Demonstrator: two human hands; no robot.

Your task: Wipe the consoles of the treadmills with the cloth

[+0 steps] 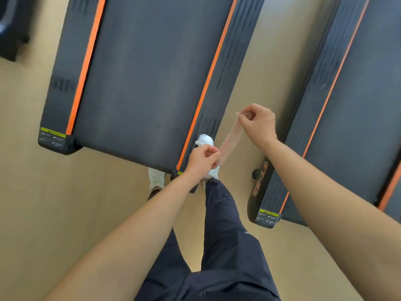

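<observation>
Stretching the cloth between your left hand and right hand, fingers curled and pinching each end, you're standing at the treadmill's rear edge. No console in view; looks like you must walk forward.

A person stood at the rear of two treadmills, a pale pink cloth stretched taut between both hands. The left hand pinched its lower end, the right hand its upper. One white shoe rested on the nearer treadmill's side rail; the second treadmill lay alongside on the tan floor.
</observation>
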